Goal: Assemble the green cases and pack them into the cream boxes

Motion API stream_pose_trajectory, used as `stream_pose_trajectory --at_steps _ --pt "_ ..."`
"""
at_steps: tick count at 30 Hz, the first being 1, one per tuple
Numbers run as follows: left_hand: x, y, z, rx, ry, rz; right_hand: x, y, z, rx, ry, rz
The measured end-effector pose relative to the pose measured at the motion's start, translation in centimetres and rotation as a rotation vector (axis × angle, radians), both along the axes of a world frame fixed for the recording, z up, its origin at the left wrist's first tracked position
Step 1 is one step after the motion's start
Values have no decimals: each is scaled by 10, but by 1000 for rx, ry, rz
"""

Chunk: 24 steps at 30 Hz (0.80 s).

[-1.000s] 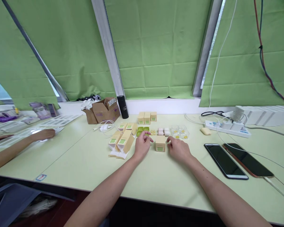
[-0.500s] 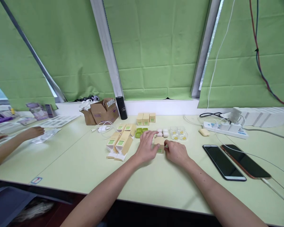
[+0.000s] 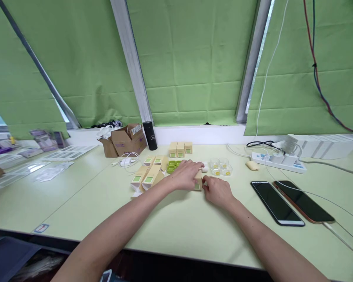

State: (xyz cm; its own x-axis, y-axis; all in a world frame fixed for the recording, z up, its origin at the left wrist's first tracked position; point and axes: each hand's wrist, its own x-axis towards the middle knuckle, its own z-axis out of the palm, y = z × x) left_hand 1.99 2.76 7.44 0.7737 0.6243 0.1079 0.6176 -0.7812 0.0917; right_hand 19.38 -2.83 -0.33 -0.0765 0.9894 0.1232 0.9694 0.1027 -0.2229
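1. Currently, a small box (image 3: 198, 183) stands on the pale surface (image 3: 176, 225) between a person's two hands, its handling apparently midway.
2. The left hand (image 3: 188, 175) arches over the small box's left side and top, fingers bent; whether that grip pinches it cannot be told.
3. The right hand (image 3: 218, 191) curls by the small box's right side, fingertips touching or just beside it; its grip cannot be told either.
4. Seemingly done: three upright boxes (image 3: 180, 149) in a row behind the small box, looking shut.
5. Seemingly left: four cartons (image 3: 153, 174) left of the small box, the front two with loose flaps toward the person.
6. Apparently unboxed: a green tray (image 3: 171, 167) behind and left of the small box, and clear cups (image 3: 220, 167) behind and right.
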Motion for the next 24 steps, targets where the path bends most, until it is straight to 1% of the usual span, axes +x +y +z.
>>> stream_pose_trajectory --at_steps 2,5,7,10,12,15,19,24 --pt "1 13 15 44 15 30 0 0 0 -7 -12 1" --pt "0 39 33 146 -37 96 0 0 1 -20 -31 -4" --pt "0 58 39 211 -50 133 -1 0 2 -29 -38 -7" --pt "1 83 41 255 -30 179 -1 -1 3 -38 -43 -6" --pt "4 95 37 278 18 197 -1 -1 2 -31 -46 -3" --pt "11 110 26 303 68 223 0 0 0 -13 -47 4" --pt "20 123 8 297 102 264 1 1 -2 -11 -46 11" --pt "27 134 -17 270 122 292 1 -1 0 -21 -49 14"
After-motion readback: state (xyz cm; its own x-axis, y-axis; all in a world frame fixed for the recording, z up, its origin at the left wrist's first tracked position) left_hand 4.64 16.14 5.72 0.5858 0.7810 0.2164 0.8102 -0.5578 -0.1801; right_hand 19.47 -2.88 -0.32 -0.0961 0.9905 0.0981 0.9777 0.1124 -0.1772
